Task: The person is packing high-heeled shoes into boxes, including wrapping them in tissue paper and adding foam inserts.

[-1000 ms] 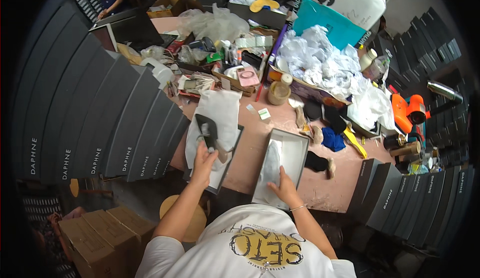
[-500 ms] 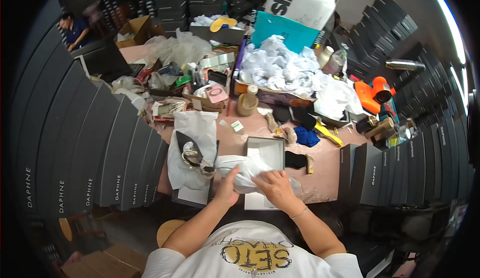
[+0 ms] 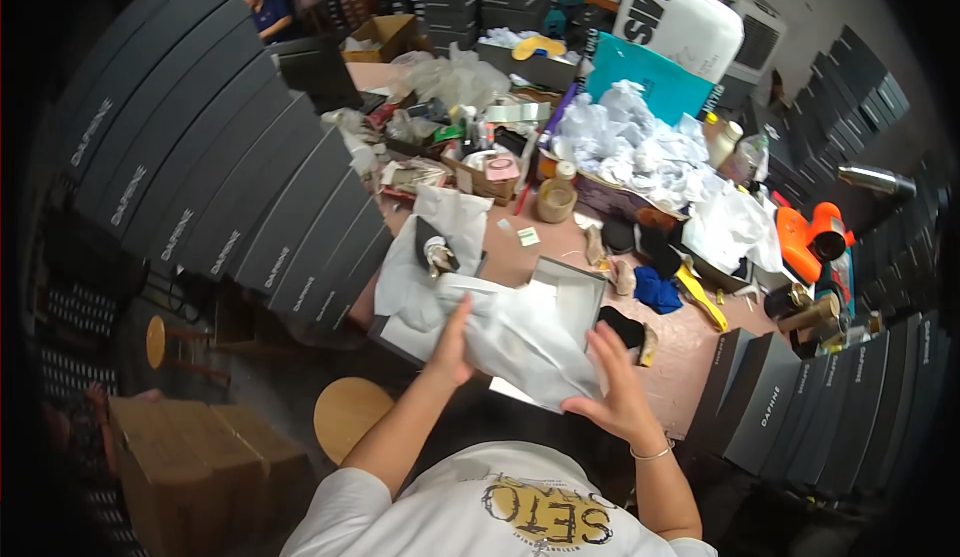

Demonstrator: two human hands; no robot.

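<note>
While only the head view is marked as current, all entries below are taken from it.

Head view, item one: white wrapping paper point(image 3: 520, 342), a large crumpled sheet, is held up over the open grey shoe box point(image 3: 572, 297) at the near edge of the table point(image 3: 690, 357). The left hand point(image 3: 452, 349) is pressed against the sheet's left edge, fingers curled onto it. The right hand point(image 3: 622, 389) is spread open at the sheet's lower right corner; whether paper is pinched there cannot be told.

Item two: a second box point(image 3: 405, 337), lined with more white paper, lies just to the left, and a dark shoe with a metal trim point(image 3: 436, 251) rests on that paper.

Item three: dark shoe parts and a blue cloth point(image 3: 656, 291) are scattered just beyond the grey box; a roll of tape point(image 3: 554, 203) stands further back.

Risks, as judged:
- The sheet is thin and already creased; it may be torn if both hands pull apart.
- With the grip on the right side uncertain, the paper may slip and drop off the table's near edge.
- The grey box sits close to that edge and may be pushed off by downward pressure.
- The shoe on the left may be knocked or dragged if the sheet's left edge sweeps sideways.
</note>
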